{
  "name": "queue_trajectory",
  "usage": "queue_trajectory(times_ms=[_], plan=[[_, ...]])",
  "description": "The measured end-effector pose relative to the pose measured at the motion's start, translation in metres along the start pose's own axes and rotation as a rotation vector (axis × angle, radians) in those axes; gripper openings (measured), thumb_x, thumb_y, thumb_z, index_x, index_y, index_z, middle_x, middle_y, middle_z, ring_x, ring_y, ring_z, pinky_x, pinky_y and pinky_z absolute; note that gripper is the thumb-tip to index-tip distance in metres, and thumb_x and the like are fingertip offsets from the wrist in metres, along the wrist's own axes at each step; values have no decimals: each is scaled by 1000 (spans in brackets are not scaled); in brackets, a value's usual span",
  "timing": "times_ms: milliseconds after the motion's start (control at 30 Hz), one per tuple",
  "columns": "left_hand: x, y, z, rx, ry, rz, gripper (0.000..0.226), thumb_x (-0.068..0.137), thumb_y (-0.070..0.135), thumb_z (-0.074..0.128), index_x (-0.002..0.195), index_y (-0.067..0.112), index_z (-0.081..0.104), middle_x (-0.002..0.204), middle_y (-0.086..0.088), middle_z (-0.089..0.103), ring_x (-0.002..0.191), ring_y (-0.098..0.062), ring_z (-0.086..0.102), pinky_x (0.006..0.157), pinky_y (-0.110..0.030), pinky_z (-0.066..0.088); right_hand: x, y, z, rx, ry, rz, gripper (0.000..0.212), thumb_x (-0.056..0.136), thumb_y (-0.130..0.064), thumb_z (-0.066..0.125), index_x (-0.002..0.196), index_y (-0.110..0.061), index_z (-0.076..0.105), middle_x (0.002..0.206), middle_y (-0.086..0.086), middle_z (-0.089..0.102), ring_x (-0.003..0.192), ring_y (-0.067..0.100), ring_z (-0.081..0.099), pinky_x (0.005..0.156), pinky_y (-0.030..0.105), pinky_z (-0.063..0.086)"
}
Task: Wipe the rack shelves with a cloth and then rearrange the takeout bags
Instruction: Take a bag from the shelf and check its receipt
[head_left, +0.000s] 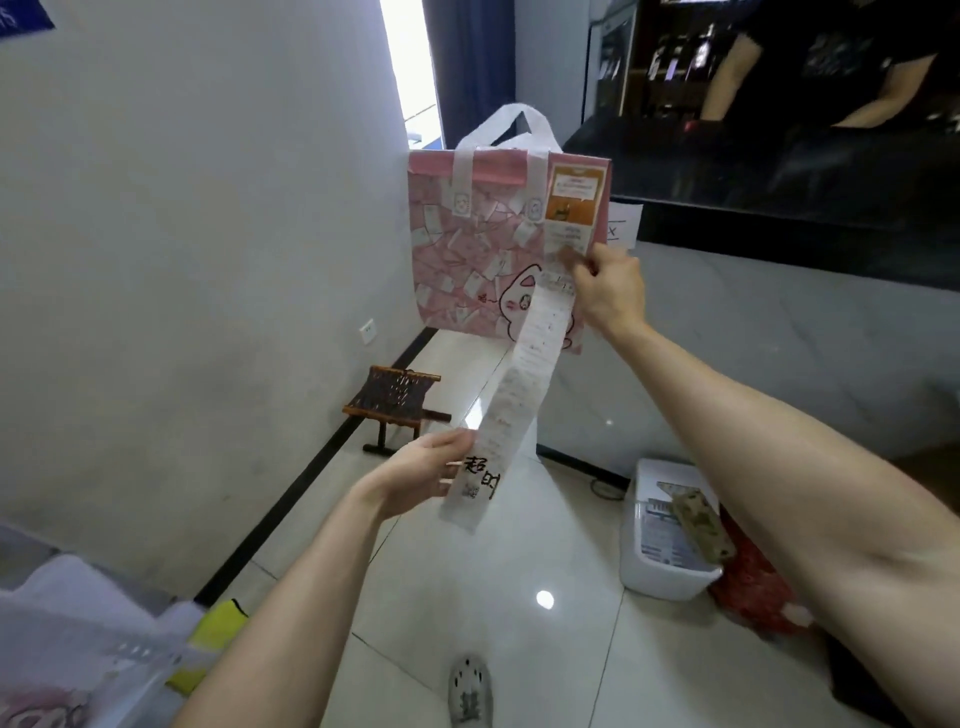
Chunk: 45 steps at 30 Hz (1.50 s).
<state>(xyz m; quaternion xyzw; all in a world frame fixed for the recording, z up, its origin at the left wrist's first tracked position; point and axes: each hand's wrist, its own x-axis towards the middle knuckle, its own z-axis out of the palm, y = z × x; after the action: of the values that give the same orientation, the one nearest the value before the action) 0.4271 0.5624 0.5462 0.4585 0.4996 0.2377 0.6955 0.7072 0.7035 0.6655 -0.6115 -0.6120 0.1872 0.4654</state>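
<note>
A pink takeout bag (478, 249) with white handles and a cartoon print stands upright in front of me at the wall corner; what bears it is hidden. A long white receipt (524, 384) hangs from its right front, with black handwriting near the lower end. My right hand (610, 291) pinches the receipt's top against the bag's right side. My left hand (421, 473) holds the receipt's lower end between thumb and fingers and lifts it out towards me. A yellow cloth (218, 629) lies at the lower left beside the rack.
The rack shelf (78, 623) with another pink bag (36, 714) is at the lower left. A small wooden stool (395, 402) stands by the wall. On the floor to the right are a white bin (660, 577) and a red bag (753, 587). A person in black (831, 62) stands behind the dark counter.
</note>
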Motion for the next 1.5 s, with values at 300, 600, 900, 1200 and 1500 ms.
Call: queue_trajectory(times_ms=[300, 600, 900, 1200, 1500], plan=[[157, 123, -49, 371, 576, 399, 49, 108, 36, 65, 154, 28, 50, 138, 0, 66, 126, -20, 66, 106, -47, 59, 111, 50, -33, -20, 209, 54, 29, 106, -40, 61, 103, -18, 79, 88, -5, 76, 72, 9, 68, 60, 27, 49], [324, 346, -48, 463, 344, 666, 89, 103, 38, 73, 168, 49, 13, 160, 3, 51, 137, -13, 56, 111, -35, 49, 243, 66, -65, -70, 410, 80, 34, 104, -50, 60, 104, -21, 78, 88, -7, 77, 79, 14, 74, 73, 46, 62], [404, 385, -37, 551, 359, 740, 97, 91, 20, 82, 155, 67, 26, 149, 9, 51, 131, -18, 59, 105, -42, 58, 306, 100, -49, -46, 221, 130, 59, 89, -48, 78, 138, -27, 53, 124, -13, 72, 103, 1, 65, 80, 14, 47], [423, 330, -54, 673, 447, 777, 90, 87, 12, 79, 146, 67, 40, 140, 23, 45, 122, -15, 61, 96, -45, 61, 267, 155, -7, -41, 169, 260, 63, 83, -42, 86, 136, -31, 53, 132, -15, 66, 121, 8, 65, 99, 37, 58], [425, 323, -64, 675, 406, 769, 98, 90, 7, 77, 152, 70, 34, 140, 23, 41, 119, -11, 59, 95, -41, 62, 257, 154, -5, -23, 186, 231, 79, 83, -46, 86, 148, -27, 46, 141, -11, 64, 127, 8, 61, 102, 33, 56]])
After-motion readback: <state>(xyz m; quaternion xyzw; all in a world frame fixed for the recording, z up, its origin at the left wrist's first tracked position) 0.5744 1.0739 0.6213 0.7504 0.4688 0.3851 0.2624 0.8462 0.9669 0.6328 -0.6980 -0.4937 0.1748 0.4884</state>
